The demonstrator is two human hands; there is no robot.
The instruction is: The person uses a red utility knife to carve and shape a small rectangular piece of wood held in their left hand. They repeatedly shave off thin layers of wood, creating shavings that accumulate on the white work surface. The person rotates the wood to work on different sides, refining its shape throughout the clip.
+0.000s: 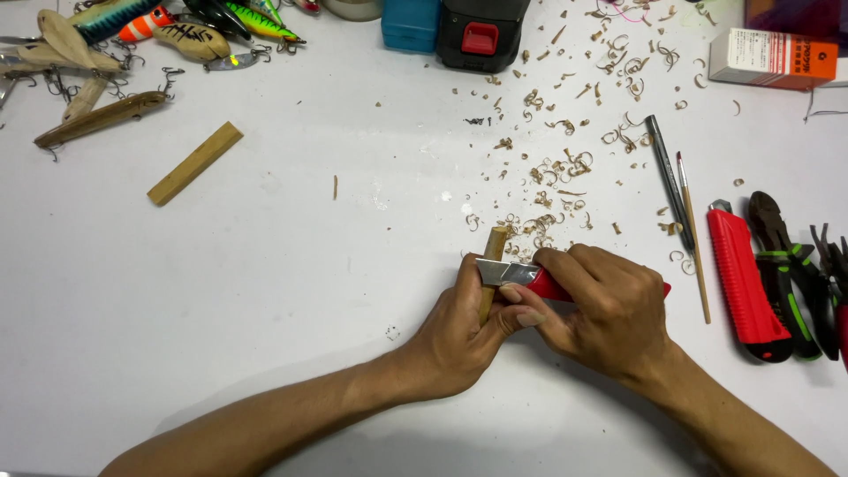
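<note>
My left hand (459, 331) grips a short wooden stick (495, 245) that points away from me, its far end sticking out past my fingers. My right hand (609, 305) holds a red utility knife (521, 276) with its metal blade laid across the stick, just above my left fingers. The left thumb presses against the back of the blade. Curled wood shavings (556, 168) lie scattered on the white table (265, 265) beyond the stick.
A second wooden stick (194, 163) lies at the left. Fishing lures with hooks (106, 40) crowd the far left corner. A pencil (667, 181), a brush (693, 234), another red cutter (742, 283) and pliers (786, 265) lie at the right. A cordless tool battery (481, 34) and a small box (768, 57) sit at the far edge.
</note>
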